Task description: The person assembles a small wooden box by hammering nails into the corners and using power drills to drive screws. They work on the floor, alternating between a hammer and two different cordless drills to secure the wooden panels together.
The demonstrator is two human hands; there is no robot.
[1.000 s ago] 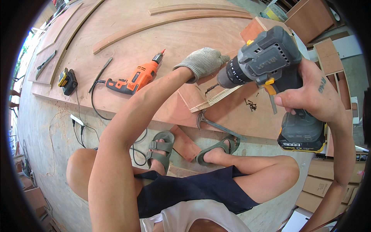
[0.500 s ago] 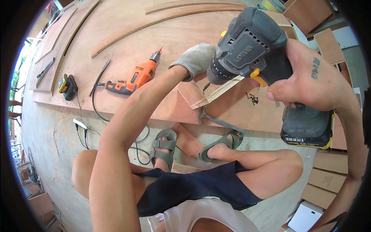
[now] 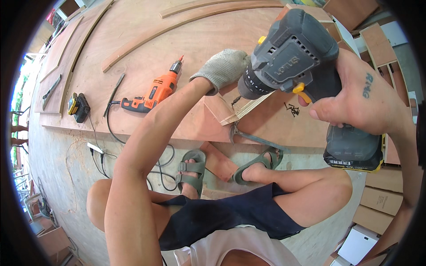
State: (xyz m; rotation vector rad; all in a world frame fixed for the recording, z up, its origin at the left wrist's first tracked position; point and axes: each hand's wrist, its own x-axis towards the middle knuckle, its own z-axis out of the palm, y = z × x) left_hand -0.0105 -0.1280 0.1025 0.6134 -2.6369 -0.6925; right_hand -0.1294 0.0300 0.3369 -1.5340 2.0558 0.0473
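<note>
My right hand (image 3: 368, 95) grips a grey and black cordless drill (image 3: 288, 53) by its handle, with the index finger at the yellow trigger. The drill's dark bit (image 3: 236, 101) points down to the left and meets a narrow wooden piece (image 3: 217, 108). That piece joins a pale strip with layered edges (image 3: 248, 107) at a corner near the board's front edge. My left hand (image 3: 222, 68), in a light knit glove, closes over the wood just behind the bit. Its fingertips are partly hidden by the drill. A small pile of dark screws (image 3: 292, 110) lies right of the strip.
An orange corded drill (image 3: 153, 93) and a black and yellow battery (image 3: 79, 107) lie left on the large wooden board (image 3: 133, 26). A metal clamp-like tool (image 3: 255, 138) sits at the front edge. Long strips (image 3: 177, 24) lie behind. Cardboard boxes (image 3: 377, 199) are stacked at right.
The drill body and my right hand have shifted slightly right. The bit stays at nearly the same spot on the wood, and my gloved left hand keeps its place.
</note>
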